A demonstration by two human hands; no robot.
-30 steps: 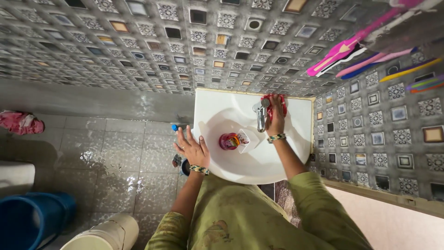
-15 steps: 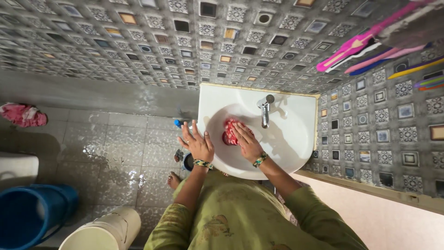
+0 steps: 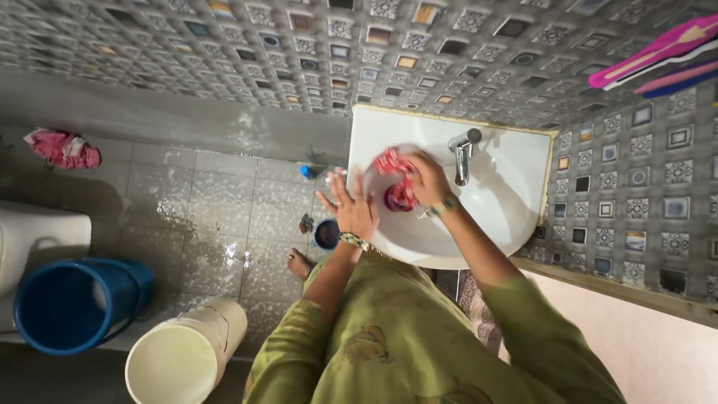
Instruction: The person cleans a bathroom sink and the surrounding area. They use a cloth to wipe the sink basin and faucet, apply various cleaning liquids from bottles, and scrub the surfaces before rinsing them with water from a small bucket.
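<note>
Right hand point(image 3: 428, 178) clamped around a red-and-white scrubber point(image 3: 396, 182), fingers curled over the top of it, pressing it down into the bowl of the white sink point(image 3: 516, 187). Scrubber sitting mostly left of and under the palm, bunched up, red part poking out below the fingers toward the middle of the basin. Left hand point(image 3: 351, 211) spread flat and empty, fingers splayed, resting on the near-left rim of the sink, just beside the scrubbing hand but not touching the scrubber. Beaded bracelets on both wrists. Chrome tap point(image 3: 464, 153) just right of the gripping hand, close to the knuckles, spout pointing into the bowl. Green sleeves running back toward the camera. Down on the wet tiled floor: small dark mug point(image 3: 327, 233) right under the sink's left edge, a bare foot point(image 3: 300, 262) next to it, tiny blue cap-like thing point(image 3: 306, 171) near the wall. Further left, well apart from the sink, a blue bucket point(image 3: 71, 303) and a cream bucket point(image 3: 183, 355) side by side, plus a pink rag point(image 3: 63, 148) crumpled by the wall. Patterned tiles all around, pink and blue toothbrush-like sticks point(image 3: 658, 56) up top right.
</note>
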